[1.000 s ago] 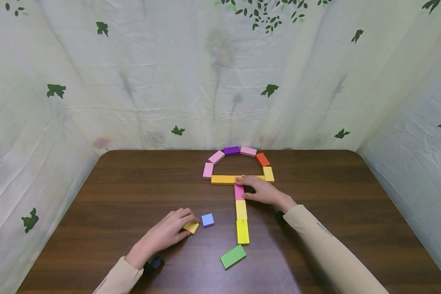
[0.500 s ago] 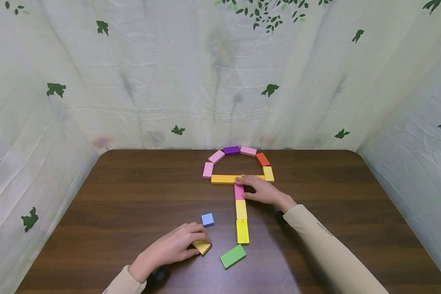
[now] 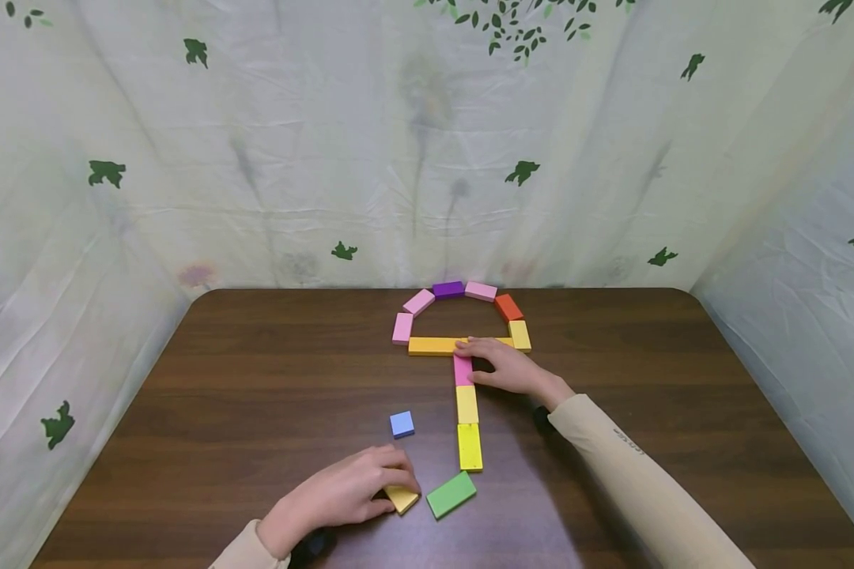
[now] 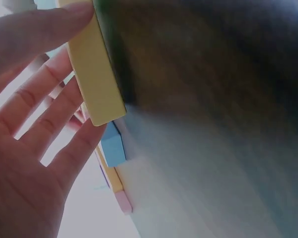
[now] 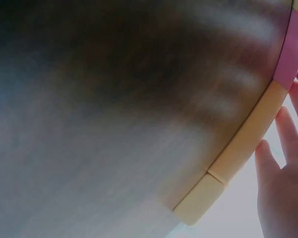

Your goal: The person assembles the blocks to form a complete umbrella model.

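My left hand (image 3: 352,486) pinches a pale yellow block (image 3: 402,499) between thumb and fingers, low over the table and just left of the green block (image 3: 451,495). The left wrist view shows the thumb pressed on that block's face, its long side toward the camera. Relaxed fingers of my right hand (image 3: 508,367) rest where the pink block (image 3: 462,370) meets the orange bar (image 3: 430,346), the thumb at the pink block's right side. Below the pink block, a yellow block (image 3: 466,405) and a brighter yellow block (image 3: 470,447) continue the line.
A small blue block (image 3: 402,424) lies on the brown table (image 3: 270,379), left of the line. Above the orange bar, several blocks form an arch, among them a purple block (image 3: 448,290) and a red block (image 3: 508,307). A patterned cloth (image 3: 299,142) hangs behind.
My left hand has carried the pale yellow block right and toward the near side, from beside the blue block to beside the green one. The right hand has stayed in place.
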Motion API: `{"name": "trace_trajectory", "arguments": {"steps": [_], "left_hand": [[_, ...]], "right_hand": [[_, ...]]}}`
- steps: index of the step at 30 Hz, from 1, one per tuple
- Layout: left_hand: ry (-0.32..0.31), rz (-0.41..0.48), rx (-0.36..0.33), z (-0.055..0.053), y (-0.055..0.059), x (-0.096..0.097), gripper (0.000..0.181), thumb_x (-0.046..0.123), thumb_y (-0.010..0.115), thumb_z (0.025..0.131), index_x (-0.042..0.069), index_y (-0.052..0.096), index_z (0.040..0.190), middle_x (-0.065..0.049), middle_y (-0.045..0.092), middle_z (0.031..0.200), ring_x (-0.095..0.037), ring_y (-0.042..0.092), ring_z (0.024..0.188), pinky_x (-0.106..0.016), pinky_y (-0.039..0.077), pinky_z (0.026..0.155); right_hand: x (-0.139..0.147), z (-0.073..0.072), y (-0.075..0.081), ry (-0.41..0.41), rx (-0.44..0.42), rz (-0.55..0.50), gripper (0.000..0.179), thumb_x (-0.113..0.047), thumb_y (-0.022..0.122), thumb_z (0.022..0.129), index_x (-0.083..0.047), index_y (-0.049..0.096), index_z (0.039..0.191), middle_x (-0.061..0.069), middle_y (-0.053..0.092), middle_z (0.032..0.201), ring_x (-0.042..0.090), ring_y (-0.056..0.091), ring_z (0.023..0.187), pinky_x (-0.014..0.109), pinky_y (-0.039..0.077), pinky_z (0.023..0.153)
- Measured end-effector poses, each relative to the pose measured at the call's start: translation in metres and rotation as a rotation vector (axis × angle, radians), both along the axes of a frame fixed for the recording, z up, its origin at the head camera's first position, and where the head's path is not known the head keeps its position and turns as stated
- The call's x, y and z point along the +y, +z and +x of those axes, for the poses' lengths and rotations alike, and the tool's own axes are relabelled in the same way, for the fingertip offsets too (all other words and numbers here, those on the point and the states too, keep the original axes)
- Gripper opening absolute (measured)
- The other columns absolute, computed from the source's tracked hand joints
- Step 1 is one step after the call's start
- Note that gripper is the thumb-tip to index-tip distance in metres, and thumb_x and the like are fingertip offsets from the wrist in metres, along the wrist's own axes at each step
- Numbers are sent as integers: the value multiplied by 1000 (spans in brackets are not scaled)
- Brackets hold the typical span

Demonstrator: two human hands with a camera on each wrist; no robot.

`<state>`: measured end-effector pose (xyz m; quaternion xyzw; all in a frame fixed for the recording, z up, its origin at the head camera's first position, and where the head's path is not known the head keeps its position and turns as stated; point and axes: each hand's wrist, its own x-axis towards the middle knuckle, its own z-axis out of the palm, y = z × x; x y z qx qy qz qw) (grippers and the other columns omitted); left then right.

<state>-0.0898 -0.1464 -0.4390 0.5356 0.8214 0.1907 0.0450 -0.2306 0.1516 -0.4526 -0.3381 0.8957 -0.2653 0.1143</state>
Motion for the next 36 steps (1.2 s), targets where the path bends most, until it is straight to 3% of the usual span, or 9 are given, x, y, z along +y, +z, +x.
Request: {"name": "trace_trajectory", "arguments": {"steps": [7, 18, 27, 36], "left_hand": [[-33, 35, 43, 3, -4, 5, 28, 9, 75, 79, 12, 67, 106, 6, 60, 102, -6, 54, 97, -23, 45, 87], [2, 17, 58, 3, -3, 8, 27, 12, 76, 80, 12, 67, 106, 5, 58, 103, -8, 53, 98, -22, 45, 87], [23, 19, 25, 1, -3, 5, 28, 9, 76, 79, 11, 67, 106, 5, 57, 104, -8, 53, 98, -21, 45, 86], [17, 37, 48, -1, -4, 3, 27, 7, 76, 79, 12, 67, 104, 4, 57, 103, -8, 53, 97, -19, 44, 85]], "right_hand": [[1, 0, -1, 16, 21, -18, 50, -25, 62, 94, -9, 51, 139, 5, 44, 146, 28, 30, 138, 46, 27, 109], [1, -1, -2, 10, 13, -11, 50, -26, 62, 94, -10, 51, 139, 3, 43, 146, 25, 29, 139, 43, 26, 110], [1, -1, -3, -7, -2, 5, 51, -27, 63, 93, -12, 51, 140, 2, 43, 146, 25, 28, 139, 44, 26, 110], [1, 0, 1, 24, 28, -27, 49, -24, 62, 93, -8, 52, 138, 5, 45, 145, 28, 31, 138, 45, 28, 109]]}}
